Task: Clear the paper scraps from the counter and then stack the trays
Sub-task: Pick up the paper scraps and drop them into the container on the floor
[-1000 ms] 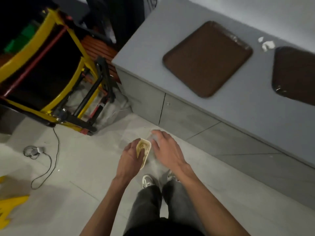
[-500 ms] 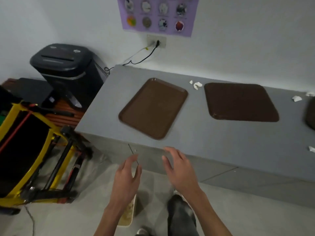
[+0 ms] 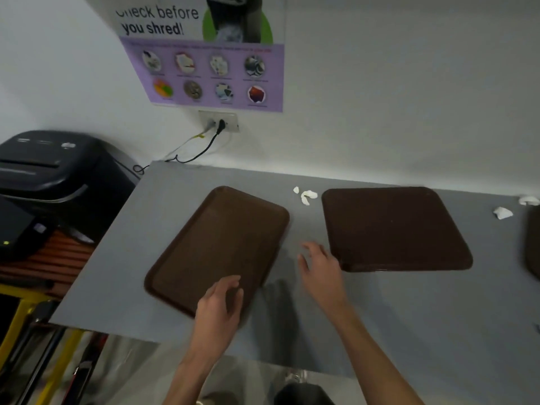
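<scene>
Two brown trays lie on the grey counter (image 3: 380, 317): the left tray (image 3: 222, 238) sits askew, the right tray (image 3: 391, 226) is upside down. A third dark tray (image 3: 533, 244) shows at the right edge. White paper scraps (image 3: 305, 195) lie between the two trays near the wall; further scraps (image 3: 502, 212) lie right of the right tray. My left hand (image 3: 219, 305) hovers over the left tray's near corner with relaxed fingers, holding nothing. My right hand (image 3: 320, 267) is open above the counter, between the trays, close to the right tray's near left corner.
A black shredder (image 3: 55, 173) stands left of the counter, its cable running to a wall socket (image 3: 219, 122). A poster (image 3: 210, 68) hangs above. A yellow frame (image 3: 20, 325) stands on the floor at lower left. The counter's front edge runs just below my wrists.
My view has lifted from the floor to the counter. The left hand no longer holds the yellowish container seen a second ago. Both hands have moved up and forward over the counter.
</scene>
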A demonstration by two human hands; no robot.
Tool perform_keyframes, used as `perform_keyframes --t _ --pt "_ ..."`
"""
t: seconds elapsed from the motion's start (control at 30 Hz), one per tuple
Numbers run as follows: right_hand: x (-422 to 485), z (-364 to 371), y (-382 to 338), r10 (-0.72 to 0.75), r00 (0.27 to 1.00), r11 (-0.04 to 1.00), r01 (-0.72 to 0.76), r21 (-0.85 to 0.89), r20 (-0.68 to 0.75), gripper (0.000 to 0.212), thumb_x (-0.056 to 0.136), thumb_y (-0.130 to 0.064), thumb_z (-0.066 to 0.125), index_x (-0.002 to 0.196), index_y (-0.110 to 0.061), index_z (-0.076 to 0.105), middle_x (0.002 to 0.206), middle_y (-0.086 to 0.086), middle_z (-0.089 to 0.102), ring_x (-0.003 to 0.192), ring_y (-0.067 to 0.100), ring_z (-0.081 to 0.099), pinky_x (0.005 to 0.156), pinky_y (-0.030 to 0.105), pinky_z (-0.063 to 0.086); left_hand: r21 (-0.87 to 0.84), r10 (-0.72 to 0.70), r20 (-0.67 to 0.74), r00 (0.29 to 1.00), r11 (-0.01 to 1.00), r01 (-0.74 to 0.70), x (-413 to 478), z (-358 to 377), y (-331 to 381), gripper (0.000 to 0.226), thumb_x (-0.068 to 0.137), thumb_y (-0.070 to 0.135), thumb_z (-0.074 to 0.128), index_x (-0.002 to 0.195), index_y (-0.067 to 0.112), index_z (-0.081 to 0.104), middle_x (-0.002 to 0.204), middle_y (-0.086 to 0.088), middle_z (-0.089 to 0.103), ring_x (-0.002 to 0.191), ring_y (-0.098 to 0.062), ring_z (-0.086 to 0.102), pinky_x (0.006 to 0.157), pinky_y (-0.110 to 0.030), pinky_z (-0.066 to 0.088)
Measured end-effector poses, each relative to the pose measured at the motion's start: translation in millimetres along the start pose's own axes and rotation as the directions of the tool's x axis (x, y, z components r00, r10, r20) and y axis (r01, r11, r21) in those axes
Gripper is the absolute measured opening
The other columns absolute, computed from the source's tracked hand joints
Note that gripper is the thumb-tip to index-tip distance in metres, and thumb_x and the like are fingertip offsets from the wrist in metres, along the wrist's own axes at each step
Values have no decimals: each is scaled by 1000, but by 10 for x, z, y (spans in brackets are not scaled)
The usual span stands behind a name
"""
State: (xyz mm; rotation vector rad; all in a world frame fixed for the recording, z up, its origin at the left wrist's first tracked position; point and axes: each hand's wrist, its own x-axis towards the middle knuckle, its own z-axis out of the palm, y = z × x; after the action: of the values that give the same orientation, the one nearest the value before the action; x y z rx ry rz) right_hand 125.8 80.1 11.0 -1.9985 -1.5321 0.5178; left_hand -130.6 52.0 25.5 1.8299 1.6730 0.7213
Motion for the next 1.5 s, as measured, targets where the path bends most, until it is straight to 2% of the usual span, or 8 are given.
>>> perform_keyframes --t 0.23,0.4,0.73,0.83,0.93,1.0,1.27,1.5 --pt "1412 102 271 15 996 980 3 -199 89 42 101 -25 58 142 -19 51 133 13 58 117 39 60 94 50 55 -8 47 88 995 999 -46 672 303 199 27 100 30 60 127 32 63 120 16 67 110 3 62 98 -19 48" --pt "2084 365 411 14 992 968 17 -252 123 51 102 -21 61 151 -21 46 148 15 46 133 39 48 106 51 48 3 126 130 984 992 -127 1133 436 269 25 99 26 61 124 31 63 118 11 68 107 -3 65 97 -26 53" --pt "1844 652 820 -69 984 935 120 -333 162 36 100 -3 53 134 -9 67 131 12 66 123 31 58 108 40 48 92 167 227 960 977 -191 1943 633 459 24 99 32 57 123 31 63 110 9 68 99 -9 68 88 -37 58" --pt "1553 552 824 4 991 968 30 -250 136 30 100 -30 56 125 -19 68 120 -1 70 111 22 67 97 36 55 125 203 258 944 962 -241 2333 884 607 21 97 29 56 117 27 64 105 3 72 96 -19 70 85 -40 59" --pt "1355 402 801 26 992 992 -10 -124 124 16 100 -15 65 111 -14 77 111 6 71 99 21 69 86 17 47 159 207 328 922 950 -270 2754 1185 774 21 97 24 53 116 21 62 103 -6 74 97 -31 70 84 -45 58" --pt "1208 246 760 38 996 999 -39 17 76 19 98 -12 71 115 -14 78 110 4 72 95 17 69 87 18 50 196 207 373 904 935 -295 3007 1383 863 24 97 19 53 119 16 61 107 -13 72 99 -37 68 86 -48 57" --pt "731 -418 722 136 987 978 -119 174 -90 11 95 -33 76 105 -36 74 94 -19 72 91 2 60 78 8 40 375 184 442 878 851 -367 3591 2063 799 47 99 12 54 145 15 51 143 -16 52 127 -40 52 106 -47 44" --pt "647 -595 813 220 970 938 -182 294 -101 13 93 -22 79 100 -33 82 96 -17 74 90 -3 68 77 8 47 399 232 401 886 826 -397 3310 2190 705 28 99 2 50 122 2 66 125 -19 58 118 -37 58 105 -42 46"
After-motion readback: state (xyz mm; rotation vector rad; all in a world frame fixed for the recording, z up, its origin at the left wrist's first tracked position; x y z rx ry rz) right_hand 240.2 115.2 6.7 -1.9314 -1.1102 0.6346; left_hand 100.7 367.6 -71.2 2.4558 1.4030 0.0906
